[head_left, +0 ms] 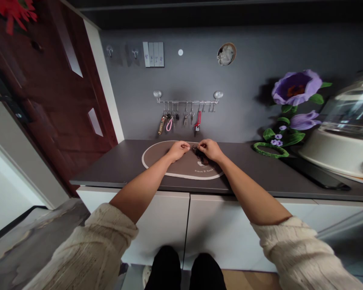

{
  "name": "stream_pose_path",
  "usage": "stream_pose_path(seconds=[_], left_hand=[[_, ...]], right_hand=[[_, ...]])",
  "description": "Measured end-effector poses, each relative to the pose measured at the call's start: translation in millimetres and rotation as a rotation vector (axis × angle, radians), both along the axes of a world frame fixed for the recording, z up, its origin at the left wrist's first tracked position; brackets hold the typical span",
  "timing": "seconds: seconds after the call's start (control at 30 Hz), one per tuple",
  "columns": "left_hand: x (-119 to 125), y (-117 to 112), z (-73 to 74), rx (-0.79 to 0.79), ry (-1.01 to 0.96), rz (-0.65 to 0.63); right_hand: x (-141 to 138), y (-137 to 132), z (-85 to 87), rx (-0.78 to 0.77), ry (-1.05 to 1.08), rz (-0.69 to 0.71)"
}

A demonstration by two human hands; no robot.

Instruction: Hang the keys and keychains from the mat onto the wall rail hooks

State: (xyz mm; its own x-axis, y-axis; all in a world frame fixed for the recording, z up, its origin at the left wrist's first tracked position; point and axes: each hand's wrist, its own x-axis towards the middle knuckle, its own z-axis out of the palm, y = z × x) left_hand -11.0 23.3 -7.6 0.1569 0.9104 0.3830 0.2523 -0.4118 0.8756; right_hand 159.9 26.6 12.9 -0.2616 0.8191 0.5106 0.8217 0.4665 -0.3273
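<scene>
Centre of frame: both hands low over the oval mat [157, 157] on the dark counter [109, 163].

Right hand [211, 150]: thumb and fingers pinched on a dark bunch of keys [199, 153], which hangs just over the mat's right half, a ring at its upper left and a brownish tag below. Left hand [178, 151]: fingers curled, tips together, just left of the ring with a narrow gap between. Too small to tell whether something thin is pinched there.

Upper middle: clear hook rack [187, 102] on the grey wall. More keys hang along it, one set with a pink loop [169, 124], another with a red clip [199, 118]. Hooks towards its right end bear nothing.

Step in hand, by my reading: working at the ring of the held bunch. Next move seems to call for a steady right pinch and fine left fingertip work at the ring.
</scene>
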Motion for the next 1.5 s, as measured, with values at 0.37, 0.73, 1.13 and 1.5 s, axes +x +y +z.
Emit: stream_pose_path(seconds=[0.37, 0.73, 1.13, 1.5], left_hand=[[0.7, 1.0, -0.1, 0.016, -0.009, 0.003], [1.6, -0.8, 1.2, 0.033, -0.039, -0.019], [7.8, -2.7, 3.5, 0.069, -0.097, 0.021], [34.6, 0.0, 31.0, -0.121, -0.366, 0.171]], right_hand=[[0.2, 0.5, -0.4, -0.115, 0.277, 0.153], [-0.7, 0.9, 2.2, -0.107, 0.496, 0.229], [-0.9, -3.0, 5.3, -0.119, 0.832, 0.322], [2.1, -0.4, 21.5, -0.052, 0.999, 0.308]])
